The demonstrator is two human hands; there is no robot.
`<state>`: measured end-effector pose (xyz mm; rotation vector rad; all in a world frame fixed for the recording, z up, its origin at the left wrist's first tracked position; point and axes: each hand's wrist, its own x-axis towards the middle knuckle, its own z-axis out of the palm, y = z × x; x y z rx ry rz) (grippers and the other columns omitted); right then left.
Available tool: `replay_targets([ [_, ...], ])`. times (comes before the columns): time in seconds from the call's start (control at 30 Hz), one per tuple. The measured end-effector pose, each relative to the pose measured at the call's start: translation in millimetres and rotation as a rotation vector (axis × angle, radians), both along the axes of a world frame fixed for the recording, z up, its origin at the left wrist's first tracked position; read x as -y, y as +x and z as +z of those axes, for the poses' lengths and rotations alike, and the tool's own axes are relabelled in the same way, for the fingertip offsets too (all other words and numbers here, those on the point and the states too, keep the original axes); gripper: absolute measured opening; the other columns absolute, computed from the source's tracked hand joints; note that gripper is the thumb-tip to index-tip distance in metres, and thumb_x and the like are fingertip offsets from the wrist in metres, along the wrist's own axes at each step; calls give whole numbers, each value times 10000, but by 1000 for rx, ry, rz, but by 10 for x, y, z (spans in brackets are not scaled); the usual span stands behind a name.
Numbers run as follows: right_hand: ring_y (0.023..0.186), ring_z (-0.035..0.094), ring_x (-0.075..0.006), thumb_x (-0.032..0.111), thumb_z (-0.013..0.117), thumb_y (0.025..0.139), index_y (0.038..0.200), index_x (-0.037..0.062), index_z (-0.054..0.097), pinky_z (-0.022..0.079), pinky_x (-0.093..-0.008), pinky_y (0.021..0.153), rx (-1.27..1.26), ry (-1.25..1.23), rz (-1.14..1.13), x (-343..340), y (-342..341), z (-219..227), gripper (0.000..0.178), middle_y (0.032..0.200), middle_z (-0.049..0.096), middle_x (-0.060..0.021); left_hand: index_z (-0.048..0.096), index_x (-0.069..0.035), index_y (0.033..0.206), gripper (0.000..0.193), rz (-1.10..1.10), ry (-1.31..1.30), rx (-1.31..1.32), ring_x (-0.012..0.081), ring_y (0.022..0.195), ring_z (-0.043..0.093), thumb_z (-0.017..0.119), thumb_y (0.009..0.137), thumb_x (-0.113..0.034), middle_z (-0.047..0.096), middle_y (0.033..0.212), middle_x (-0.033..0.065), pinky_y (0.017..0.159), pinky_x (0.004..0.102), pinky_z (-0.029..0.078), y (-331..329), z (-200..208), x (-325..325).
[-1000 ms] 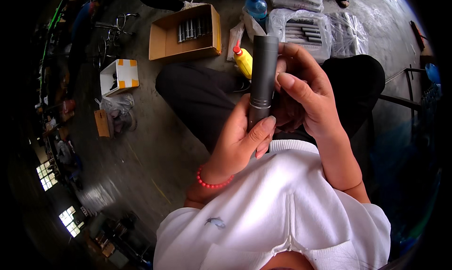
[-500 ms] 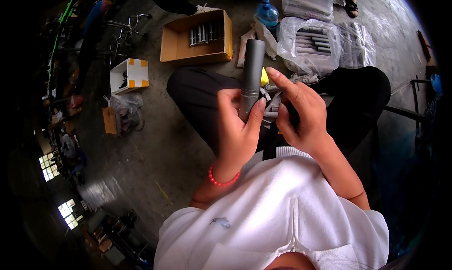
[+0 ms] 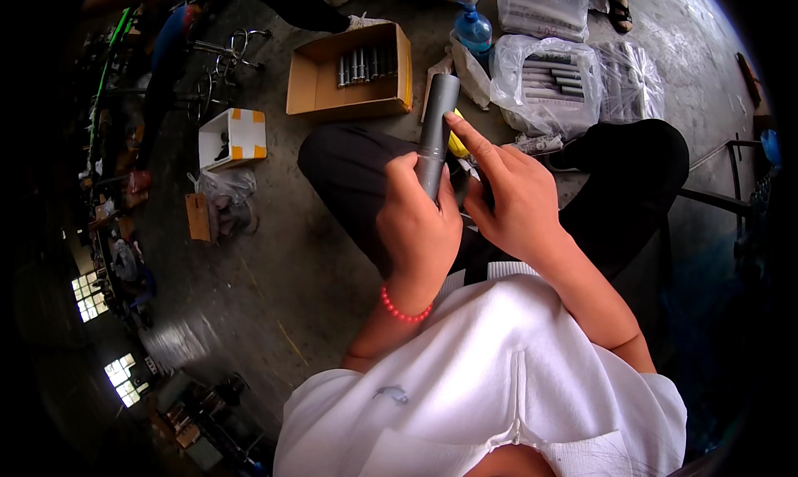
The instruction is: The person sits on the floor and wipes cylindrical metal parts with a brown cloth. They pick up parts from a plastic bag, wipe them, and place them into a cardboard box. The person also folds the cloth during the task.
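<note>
My left hand (image 3: 420, 219) is wrapped round the lower part of a dark grey cylindrical tube (image 3: 439, 115), which tilts slightly to the right at its top. Thin ring lines run round the tube just above my grip. The index finger of my right hand (image 3: 515, 194) is stretched out, its tip at the tube's right side. The thumb stands apart from that finger, while the remaining fingers are partly hidden. Behind the tube, a bright yellow item (image 3: 458, 145) shows only in part.
An open cardboard box (image 3: 349, 99) holds several metal rods. Beside it stand a blue pump bottle (image 3: 473, 28) and a clear plastic bag (image 3: 544, 103) of grey tubes. To the left are a white foam box (image 3: 233, 138) and a bagged bundle (image 3: 226, 203). Another person's sandalled foot (image 3: 620, 16) shows at the top.
The tube has come slightly lower, and my left hand has turned round it. My right hand has moved left, bringing its index fingertip to the tube. An arm has appeared at top left.
</note>
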<state>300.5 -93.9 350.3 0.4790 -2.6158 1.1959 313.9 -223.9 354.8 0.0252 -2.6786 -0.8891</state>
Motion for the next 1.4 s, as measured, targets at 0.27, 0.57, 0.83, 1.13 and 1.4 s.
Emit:
replay_targets([
  [0.27, 639, 582, -262, 34, 596, 657, 1331, 90, 459, 471, -386, 584, 29, 32, -5, 31, -45, -5, 690, 680, 571, -78, 443, -33, 1013, 302, 27, -75, 54, 413, 737, 612, 659, 813, -103, 621, 828, 204, 614, 440, 476, -2, -8, -10],
  [0.57, 632, 579, -248, 71, 605, 730, 1261, 69, 480, 458, -366, 573, 230, -187, -72, 46, -39, 2, 545, 671, 559, -98, 439, -25, 1023, 312, 19, -59, 61, 416, 747, 615, 659, 819, -114, 624, 832, 209, 624, 444, 476, -1, -29, 7],
  [0.83, 785, 513, -93, 212, 642, 870, 1161, -6, 512, 438, -255, 716, 752, -948, 166, -18, -11, -106, 386, 930, 530, -19, 371, 21, 1129, 431, -194, 138, -63, 378, 833, 583, 650, 808, -48, 528, 1029, 214, 708, 411, 481, 101, -85, -73],
  [1.13, 830, 589, -143, 229, 549, 927, 1110, 21, 488, 483, -262, 751, 657, -1268, 65, -300, 28, -21, 284, 1004, 614, -144, 327, -2, 1229, 469, -377, 653, 5, 223, 1085, 488, 606, 877, -139, 440, 1224, 160, 913, 358, 404, -80, 59, -19],
  [1.4, 810, 578, -146, 245, 535, 942, 1052, 30, 503, 482, -250, 735, 581, -1264, -93, -449, 119, -130, 244, 949, 627, -125, 314, -47, 1357, 645, -204, 1359, -31, 294, 1254, 414, 585, 899, -412, 405, 1337, 200, 1024, 475, 357, -1015, 204, 221],
])
